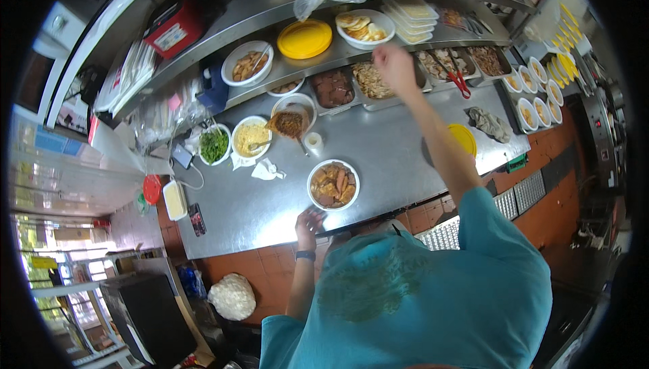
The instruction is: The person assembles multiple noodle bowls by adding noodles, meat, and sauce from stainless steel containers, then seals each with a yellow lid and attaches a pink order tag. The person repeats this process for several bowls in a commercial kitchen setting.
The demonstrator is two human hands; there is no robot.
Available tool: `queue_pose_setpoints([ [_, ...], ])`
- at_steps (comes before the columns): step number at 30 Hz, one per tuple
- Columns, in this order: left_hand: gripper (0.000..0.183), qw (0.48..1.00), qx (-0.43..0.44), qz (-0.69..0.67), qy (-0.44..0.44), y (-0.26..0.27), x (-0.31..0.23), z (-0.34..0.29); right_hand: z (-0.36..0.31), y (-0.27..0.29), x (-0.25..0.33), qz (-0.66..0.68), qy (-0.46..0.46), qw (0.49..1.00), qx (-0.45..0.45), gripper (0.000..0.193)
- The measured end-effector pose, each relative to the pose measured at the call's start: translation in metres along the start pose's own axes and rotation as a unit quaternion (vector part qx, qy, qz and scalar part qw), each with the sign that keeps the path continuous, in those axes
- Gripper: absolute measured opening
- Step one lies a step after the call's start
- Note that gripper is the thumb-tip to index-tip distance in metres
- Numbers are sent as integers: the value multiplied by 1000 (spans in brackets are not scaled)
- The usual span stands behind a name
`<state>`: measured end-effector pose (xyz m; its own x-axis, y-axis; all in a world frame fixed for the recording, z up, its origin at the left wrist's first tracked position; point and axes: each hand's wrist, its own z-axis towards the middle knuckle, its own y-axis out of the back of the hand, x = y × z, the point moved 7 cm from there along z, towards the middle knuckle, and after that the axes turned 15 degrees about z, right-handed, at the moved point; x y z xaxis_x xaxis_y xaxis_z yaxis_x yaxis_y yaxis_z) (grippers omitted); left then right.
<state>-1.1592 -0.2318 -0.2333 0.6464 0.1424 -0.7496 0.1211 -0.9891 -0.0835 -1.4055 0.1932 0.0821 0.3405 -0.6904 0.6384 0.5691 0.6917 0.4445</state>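
A white bowl point(334, 184) of brown braised pieces in sauce stands near the front edge of the steel counter. My left hand point(309, 224) is at its lower left rim, fingers apart and holding nothing I can see. My right arm stretches across the counter toward the shelf. There my right hand point(394, 65) is curled closed, just below a white bowl of fried eggs point(365, 29); whatever its fingers hold is hidden. Under that arm lie metal trays of shredded meat point(370, 81) and of dark red-brown blocks point(332, 90).
Bowls of chopped greens point(214, 144), pale shreds point(251, 138) and dark sauce point(291, 123) line the left. Red-handled tongs point(459, 84) rest on a tray. A yellow lid point(462, 139) and a grey cloth point(489, 124) lie right. Several filled cups point(527, 113) stand far right.
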Motion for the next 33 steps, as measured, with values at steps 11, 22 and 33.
queue_pose_setpoints([
  [11,41,989,-145,-39,-5,58,69,-66,68,-191,28,-152,158,923,316,23],
  [22,23,962,-259,-77,37,92,135,-93,87,-234,16,-250,202,850,418,20],
  [33,20,978,-196,-10,-64,71,57,-45,103,-168,65,-105,229,925,285,23],
])
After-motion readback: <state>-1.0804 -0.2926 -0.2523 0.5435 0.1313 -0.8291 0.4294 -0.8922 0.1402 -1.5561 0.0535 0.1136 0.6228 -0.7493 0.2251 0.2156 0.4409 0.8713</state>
